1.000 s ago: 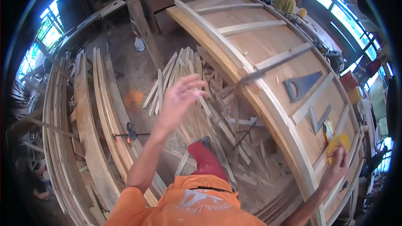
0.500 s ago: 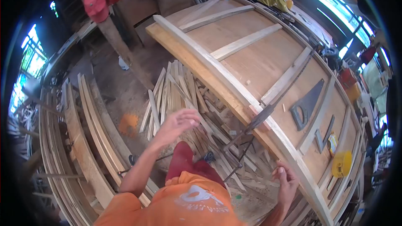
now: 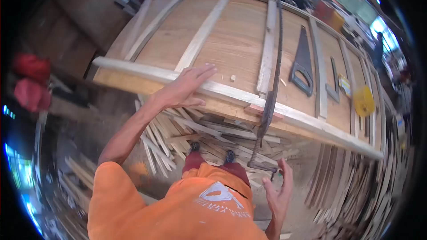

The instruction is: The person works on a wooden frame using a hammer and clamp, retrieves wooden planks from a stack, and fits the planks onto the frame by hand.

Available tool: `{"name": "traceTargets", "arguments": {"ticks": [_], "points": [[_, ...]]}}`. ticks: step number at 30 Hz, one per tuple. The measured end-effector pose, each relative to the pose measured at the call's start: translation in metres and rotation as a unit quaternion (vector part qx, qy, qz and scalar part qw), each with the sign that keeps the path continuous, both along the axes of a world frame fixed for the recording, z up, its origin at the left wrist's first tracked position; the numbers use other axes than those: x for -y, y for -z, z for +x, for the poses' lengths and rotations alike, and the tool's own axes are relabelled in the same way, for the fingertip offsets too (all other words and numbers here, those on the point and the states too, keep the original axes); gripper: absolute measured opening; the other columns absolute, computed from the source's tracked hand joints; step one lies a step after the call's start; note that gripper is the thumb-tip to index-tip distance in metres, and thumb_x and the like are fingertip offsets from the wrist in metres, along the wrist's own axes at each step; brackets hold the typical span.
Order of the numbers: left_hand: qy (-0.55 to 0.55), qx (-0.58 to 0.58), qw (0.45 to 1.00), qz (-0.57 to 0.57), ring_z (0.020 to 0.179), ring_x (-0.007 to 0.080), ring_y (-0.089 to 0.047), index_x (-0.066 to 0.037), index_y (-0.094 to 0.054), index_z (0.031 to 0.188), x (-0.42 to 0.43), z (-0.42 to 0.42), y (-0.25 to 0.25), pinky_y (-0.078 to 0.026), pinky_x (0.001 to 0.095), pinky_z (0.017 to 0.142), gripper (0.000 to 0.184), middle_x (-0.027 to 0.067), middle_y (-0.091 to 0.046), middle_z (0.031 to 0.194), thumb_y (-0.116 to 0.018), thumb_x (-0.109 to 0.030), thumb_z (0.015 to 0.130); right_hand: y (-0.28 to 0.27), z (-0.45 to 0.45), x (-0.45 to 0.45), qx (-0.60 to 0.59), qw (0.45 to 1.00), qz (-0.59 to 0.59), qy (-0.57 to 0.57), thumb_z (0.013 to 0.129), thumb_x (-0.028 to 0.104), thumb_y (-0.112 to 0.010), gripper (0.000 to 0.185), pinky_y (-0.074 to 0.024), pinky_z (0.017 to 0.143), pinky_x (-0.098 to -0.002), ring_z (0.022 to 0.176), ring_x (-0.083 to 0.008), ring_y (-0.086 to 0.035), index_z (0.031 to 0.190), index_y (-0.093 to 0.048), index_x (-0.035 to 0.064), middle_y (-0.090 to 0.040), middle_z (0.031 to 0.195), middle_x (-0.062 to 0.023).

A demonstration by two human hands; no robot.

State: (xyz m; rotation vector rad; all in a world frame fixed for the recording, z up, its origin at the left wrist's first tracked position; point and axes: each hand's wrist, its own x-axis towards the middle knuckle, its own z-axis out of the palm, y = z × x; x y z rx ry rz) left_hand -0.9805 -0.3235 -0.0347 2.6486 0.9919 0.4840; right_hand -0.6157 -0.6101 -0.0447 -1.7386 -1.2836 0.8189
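My left hand (image 3: 189,86) lies with fingers stretched out over the pale wooden front rail (image 3: 222,90) of a panel frame, its thumb lower on the near side. A long bar clamp (image 3: 268,111) spans the frame, its screw and crank handle (image 3: 262,166) hanging below the front edge. Beside that handle is my right hand (image 3: 279,189), thumb and forefinger apart around its end; whether they touch it I cannot tell. A reddish wood block (image 3: 253,108) sits at the clamp on the rail.
On the plywood panel (image 3: 231,40) lie a handsaw (image 3: 302,66), a try square (image 3: 333,84) and a yellow tape roll (image 3: 364,101). Wood strips (image 3: 155,146) litter the floor around my feet. More lengths of timber (image 3: 342,186) are stacked at the right. Red caps (image 3: 33,80) hang at the left.
My view has turned, with the frame now across the front. My left hand has come onto the front rail. My right hand has moved from near the rail to the clamp's handle.
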Motion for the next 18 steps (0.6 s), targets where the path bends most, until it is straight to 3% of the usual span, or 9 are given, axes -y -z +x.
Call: {"name": "traceTargets", "arguments": {"ticks": [2, 6, 7, 8, 11, 12, 14, 18], "points": [[0.076, -0.045, 0.996, 0.011, 0.153, 0.0393, -0.036, -0.006, -0.032, 0.163, -0.027, -0.006, 0.013, -0.03, 0.047, 0.125, 0.098, 0.0206, -0.038, 0.165, -0.082, -0.038, 0.085, 0.013, -0.036, -0.003, 0.117, 0.993, -0.009, -0.017, 0.085, 0.017, -0.085, 0.089, -0.0345, 0.12, -0.0469, 0.143, -0.0405, -0.045, 0.158, -0.039, -0.0024, -0.049, 0.153, -0.0239], [0.145, -0.047, 0.988, 0.022, 0.144, 0.0392, -0.047, -0.003, -0.043, 0.154, -0.053, -0.016, 0.07, -0.039, 0.0468, 0.119, 0.08, 0.0213, -0.051, 0.154, -0.077, -0.038, 0.091, 0.045, -0.067, -0.013, 0.23, 0.971, -0.004, 0.067, 0.082, 0.024, -0.089, 0.098, -0.0343, 0.121, -0.0485, 0.146, -0.046, -0.041, 0.16, -0.034, -0.003, -0.038, 0.159, -0.0296], [0.097, -0.053, 0.994, -0.001, 0.138, 0.0392, -0.052, -0.002, -0.048, 0.148, -0.044, -0.014, 0.065, -0.041, 0.0464, 0.115, 0.071, 0.0211, -0.056, 0.147, -0.076, -0.037, 0.092, 0.042, -0.071, -0.013, 0.232, 0.97, -0.024, 0.071, 0.081, 0.026, -0.09, 0.102, -0.0342, 0.121, -0.0494, 0.146, -0.0479, -0.039, 0.161, -0.032, -0.0028, -0.034, 0.161, -0.0315], [0.043, -0.061, 0.997, -0.014, 0.133, 0.0392, -0.057, -0.001, -0.052, 0.141, -0.042, -0.011, 0.063, -0.044, 0.0461, 0.111, 0.062, 0.0209, -0.062, 0.139, -0.074, -0.035, 0.094, 0.039, -0.079, -0.011, 0.236, 0.966, -0.048, 0.097, 0.081, 0.026, -0.09, 0.102, -0.0342, 0.121, -0.0494, 0.146, -0.0479, -0.039, 0.161, -0.032, -0.0028, -0.034, 0.161, -0.0315], [0.04, -0.001, 0.998, 0.053, 0.125, 0.0388, -0.06, 0.0, -0.057, 0.131, -0.04, -0.012, 0.071, -0.047, 0.0462, 0.105, 0.054, 0.0194, -0.065, 0.132, -0.074, -0.035, 0.094, 0.032, -0.095, -0.013, 0.267, 0.954, -0.031, 0.13, 0.081, 0.03, -0.091, 0.108, -0.0345, 0.12, -0.0503, 0.146, -0.0498, -0.039, 0.162, -0.028, -0.0046, -0.032, 0.161, -0.0343], [0.038, 0.025, 0.996, 0.075, 0.119, 0.0363, -0.061, -0.001, -0.058, 0.125, -0.039, -0.009, 0.071, -0.049, 0.045, 0.101, 0.052, 0.0172, -0.065, 0.122, -0.077, -0.033, 0.088, 0.036, -0.097, -0.014, 0.291, 0.947, -0.032, 0.135, 0.08, 0.032, -0.09, 0.111, -0.0346, 0.121, -0.0501, 0.146, -0.0493, -0.039, 0.162, -0.026, -0.0053, -0.034, 0.159, -0.0339], [0.036, 0.022, 0.997, 0.06, 0.116, 0.0382, -0.061, -0.001, -0.059, 0.124, -0.039, -0.01, 0.072, -0.049, 0.0463, 0.099, 0.051, 0.0185, -0.065, 0.12, -0.077, -0.033, 0.088, 0.047, -0.102, -0.018, 0.315, 0.938, -0.036, 0.141, 0.079, 0.033, -0.09, 0.114, -0.0347, 0.121, -0.05, 0.146, -0.0488, -0.04, 0.163, -0.024, -0.0061, -0.036, 0.158, -0.0336], [-0.002, 0.003, 0.999, 0.053, 0.108, 0.041, -0.061, -0.001, -0.06, 0.117, -0.035, -0.007, 0.068, -0.048, 0.0478, 0.094, 0.048, 0.019, -0.064, 0.112, -0.08, -0.032, 0.085, 0.058, -0.113, -0.036, 0.413, 0.888, -0.045, 0.196, 0.074, 0.044, -0.094, 0.108, -0.0388, 0.111, -0.0555, 0.132, -0.0513, -0.047, 0.151, -0.038, -0.0087, -0.04, 0.148, -0.0359]]}}
